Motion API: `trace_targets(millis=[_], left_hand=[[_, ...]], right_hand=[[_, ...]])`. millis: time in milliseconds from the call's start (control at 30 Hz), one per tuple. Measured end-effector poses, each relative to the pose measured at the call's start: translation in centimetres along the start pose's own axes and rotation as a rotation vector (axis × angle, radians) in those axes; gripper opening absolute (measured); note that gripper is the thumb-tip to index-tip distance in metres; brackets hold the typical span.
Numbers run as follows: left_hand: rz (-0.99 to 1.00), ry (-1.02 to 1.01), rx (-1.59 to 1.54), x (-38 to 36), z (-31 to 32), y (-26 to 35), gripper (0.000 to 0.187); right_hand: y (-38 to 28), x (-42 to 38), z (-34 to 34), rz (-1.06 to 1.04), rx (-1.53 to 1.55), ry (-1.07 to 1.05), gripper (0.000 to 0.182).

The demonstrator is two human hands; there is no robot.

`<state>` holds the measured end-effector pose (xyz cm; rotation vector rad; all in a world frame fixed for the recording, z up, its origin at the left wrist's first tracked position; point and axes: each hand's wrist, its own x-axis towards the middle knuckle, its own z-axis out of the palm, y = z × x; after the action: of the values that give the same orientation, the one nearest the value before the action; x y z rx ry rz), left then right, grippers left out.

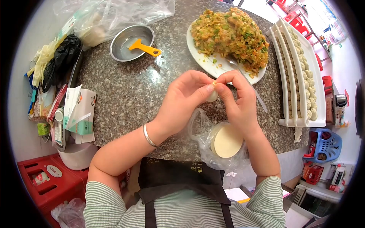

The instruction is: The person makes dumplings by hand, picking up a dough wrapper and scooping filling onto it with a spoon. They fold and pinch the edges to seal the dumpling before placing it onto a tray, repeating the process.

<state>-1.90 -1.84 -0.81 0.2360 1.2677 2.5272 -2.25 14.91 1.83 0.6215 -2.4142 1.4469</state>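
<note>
Between my two hands, above the stone counter, is a small pale dumpling [212,96]. My left hand [186,91] pinches it from the left, thumb and fingertips together at its top. From the other side my right hand [238,99] also grips that top edge, where a bit of yellow filling shows. Below the right hand lies a stack of round dough wrappers [228,140] in a clear plastic bag [203,131]. Just beyond the hands, an oval white plate [198,54] carries a heap of chopped vegetable filling [232,36], with a metal spoon [249,78] resting on its near edge.
Stacked white trays [285,110] of shaped dumplings [308,83] stand at the right. A metal bowl [118,47] with a yellow-handled scraper [146,48] sits at the back left. Plastic bags [110,19], a tissue box [81,102] and a red crate [49,190] are on the left.
</note>
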Motion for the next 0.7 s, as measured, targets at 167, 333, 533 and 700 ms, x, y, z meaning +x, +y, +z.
trace_targets(millis=[167, 333, 533, 700], left_hand=[[0.006, -0.067, 0.075, 0.1, 0.2, 0.3, 0.020], [-0.183, -0.087, -0.177, 0.3, 0.1, 0.5, 0.028], [-0.332, -0.149, -0.229, 0.5, -0.1, 1.3, 0.033], [-0.337, -0.138, -0.239, 0.4, -0.2, 1.4, 0.036]], right_hand=[[0.0, 0.1, -0.4, 0.031, -0.021, 0.032, 0.006], [-0.5, 0.3, -0.9, 0.183, 0.123, 0.109, 0.006], [2.4, 0.7, -2.4, 0.123, 0.351, -0.026, 0.012], [3.0, 0.4, -2.8, 0.213, 0.423, -0.069, 0.019]])
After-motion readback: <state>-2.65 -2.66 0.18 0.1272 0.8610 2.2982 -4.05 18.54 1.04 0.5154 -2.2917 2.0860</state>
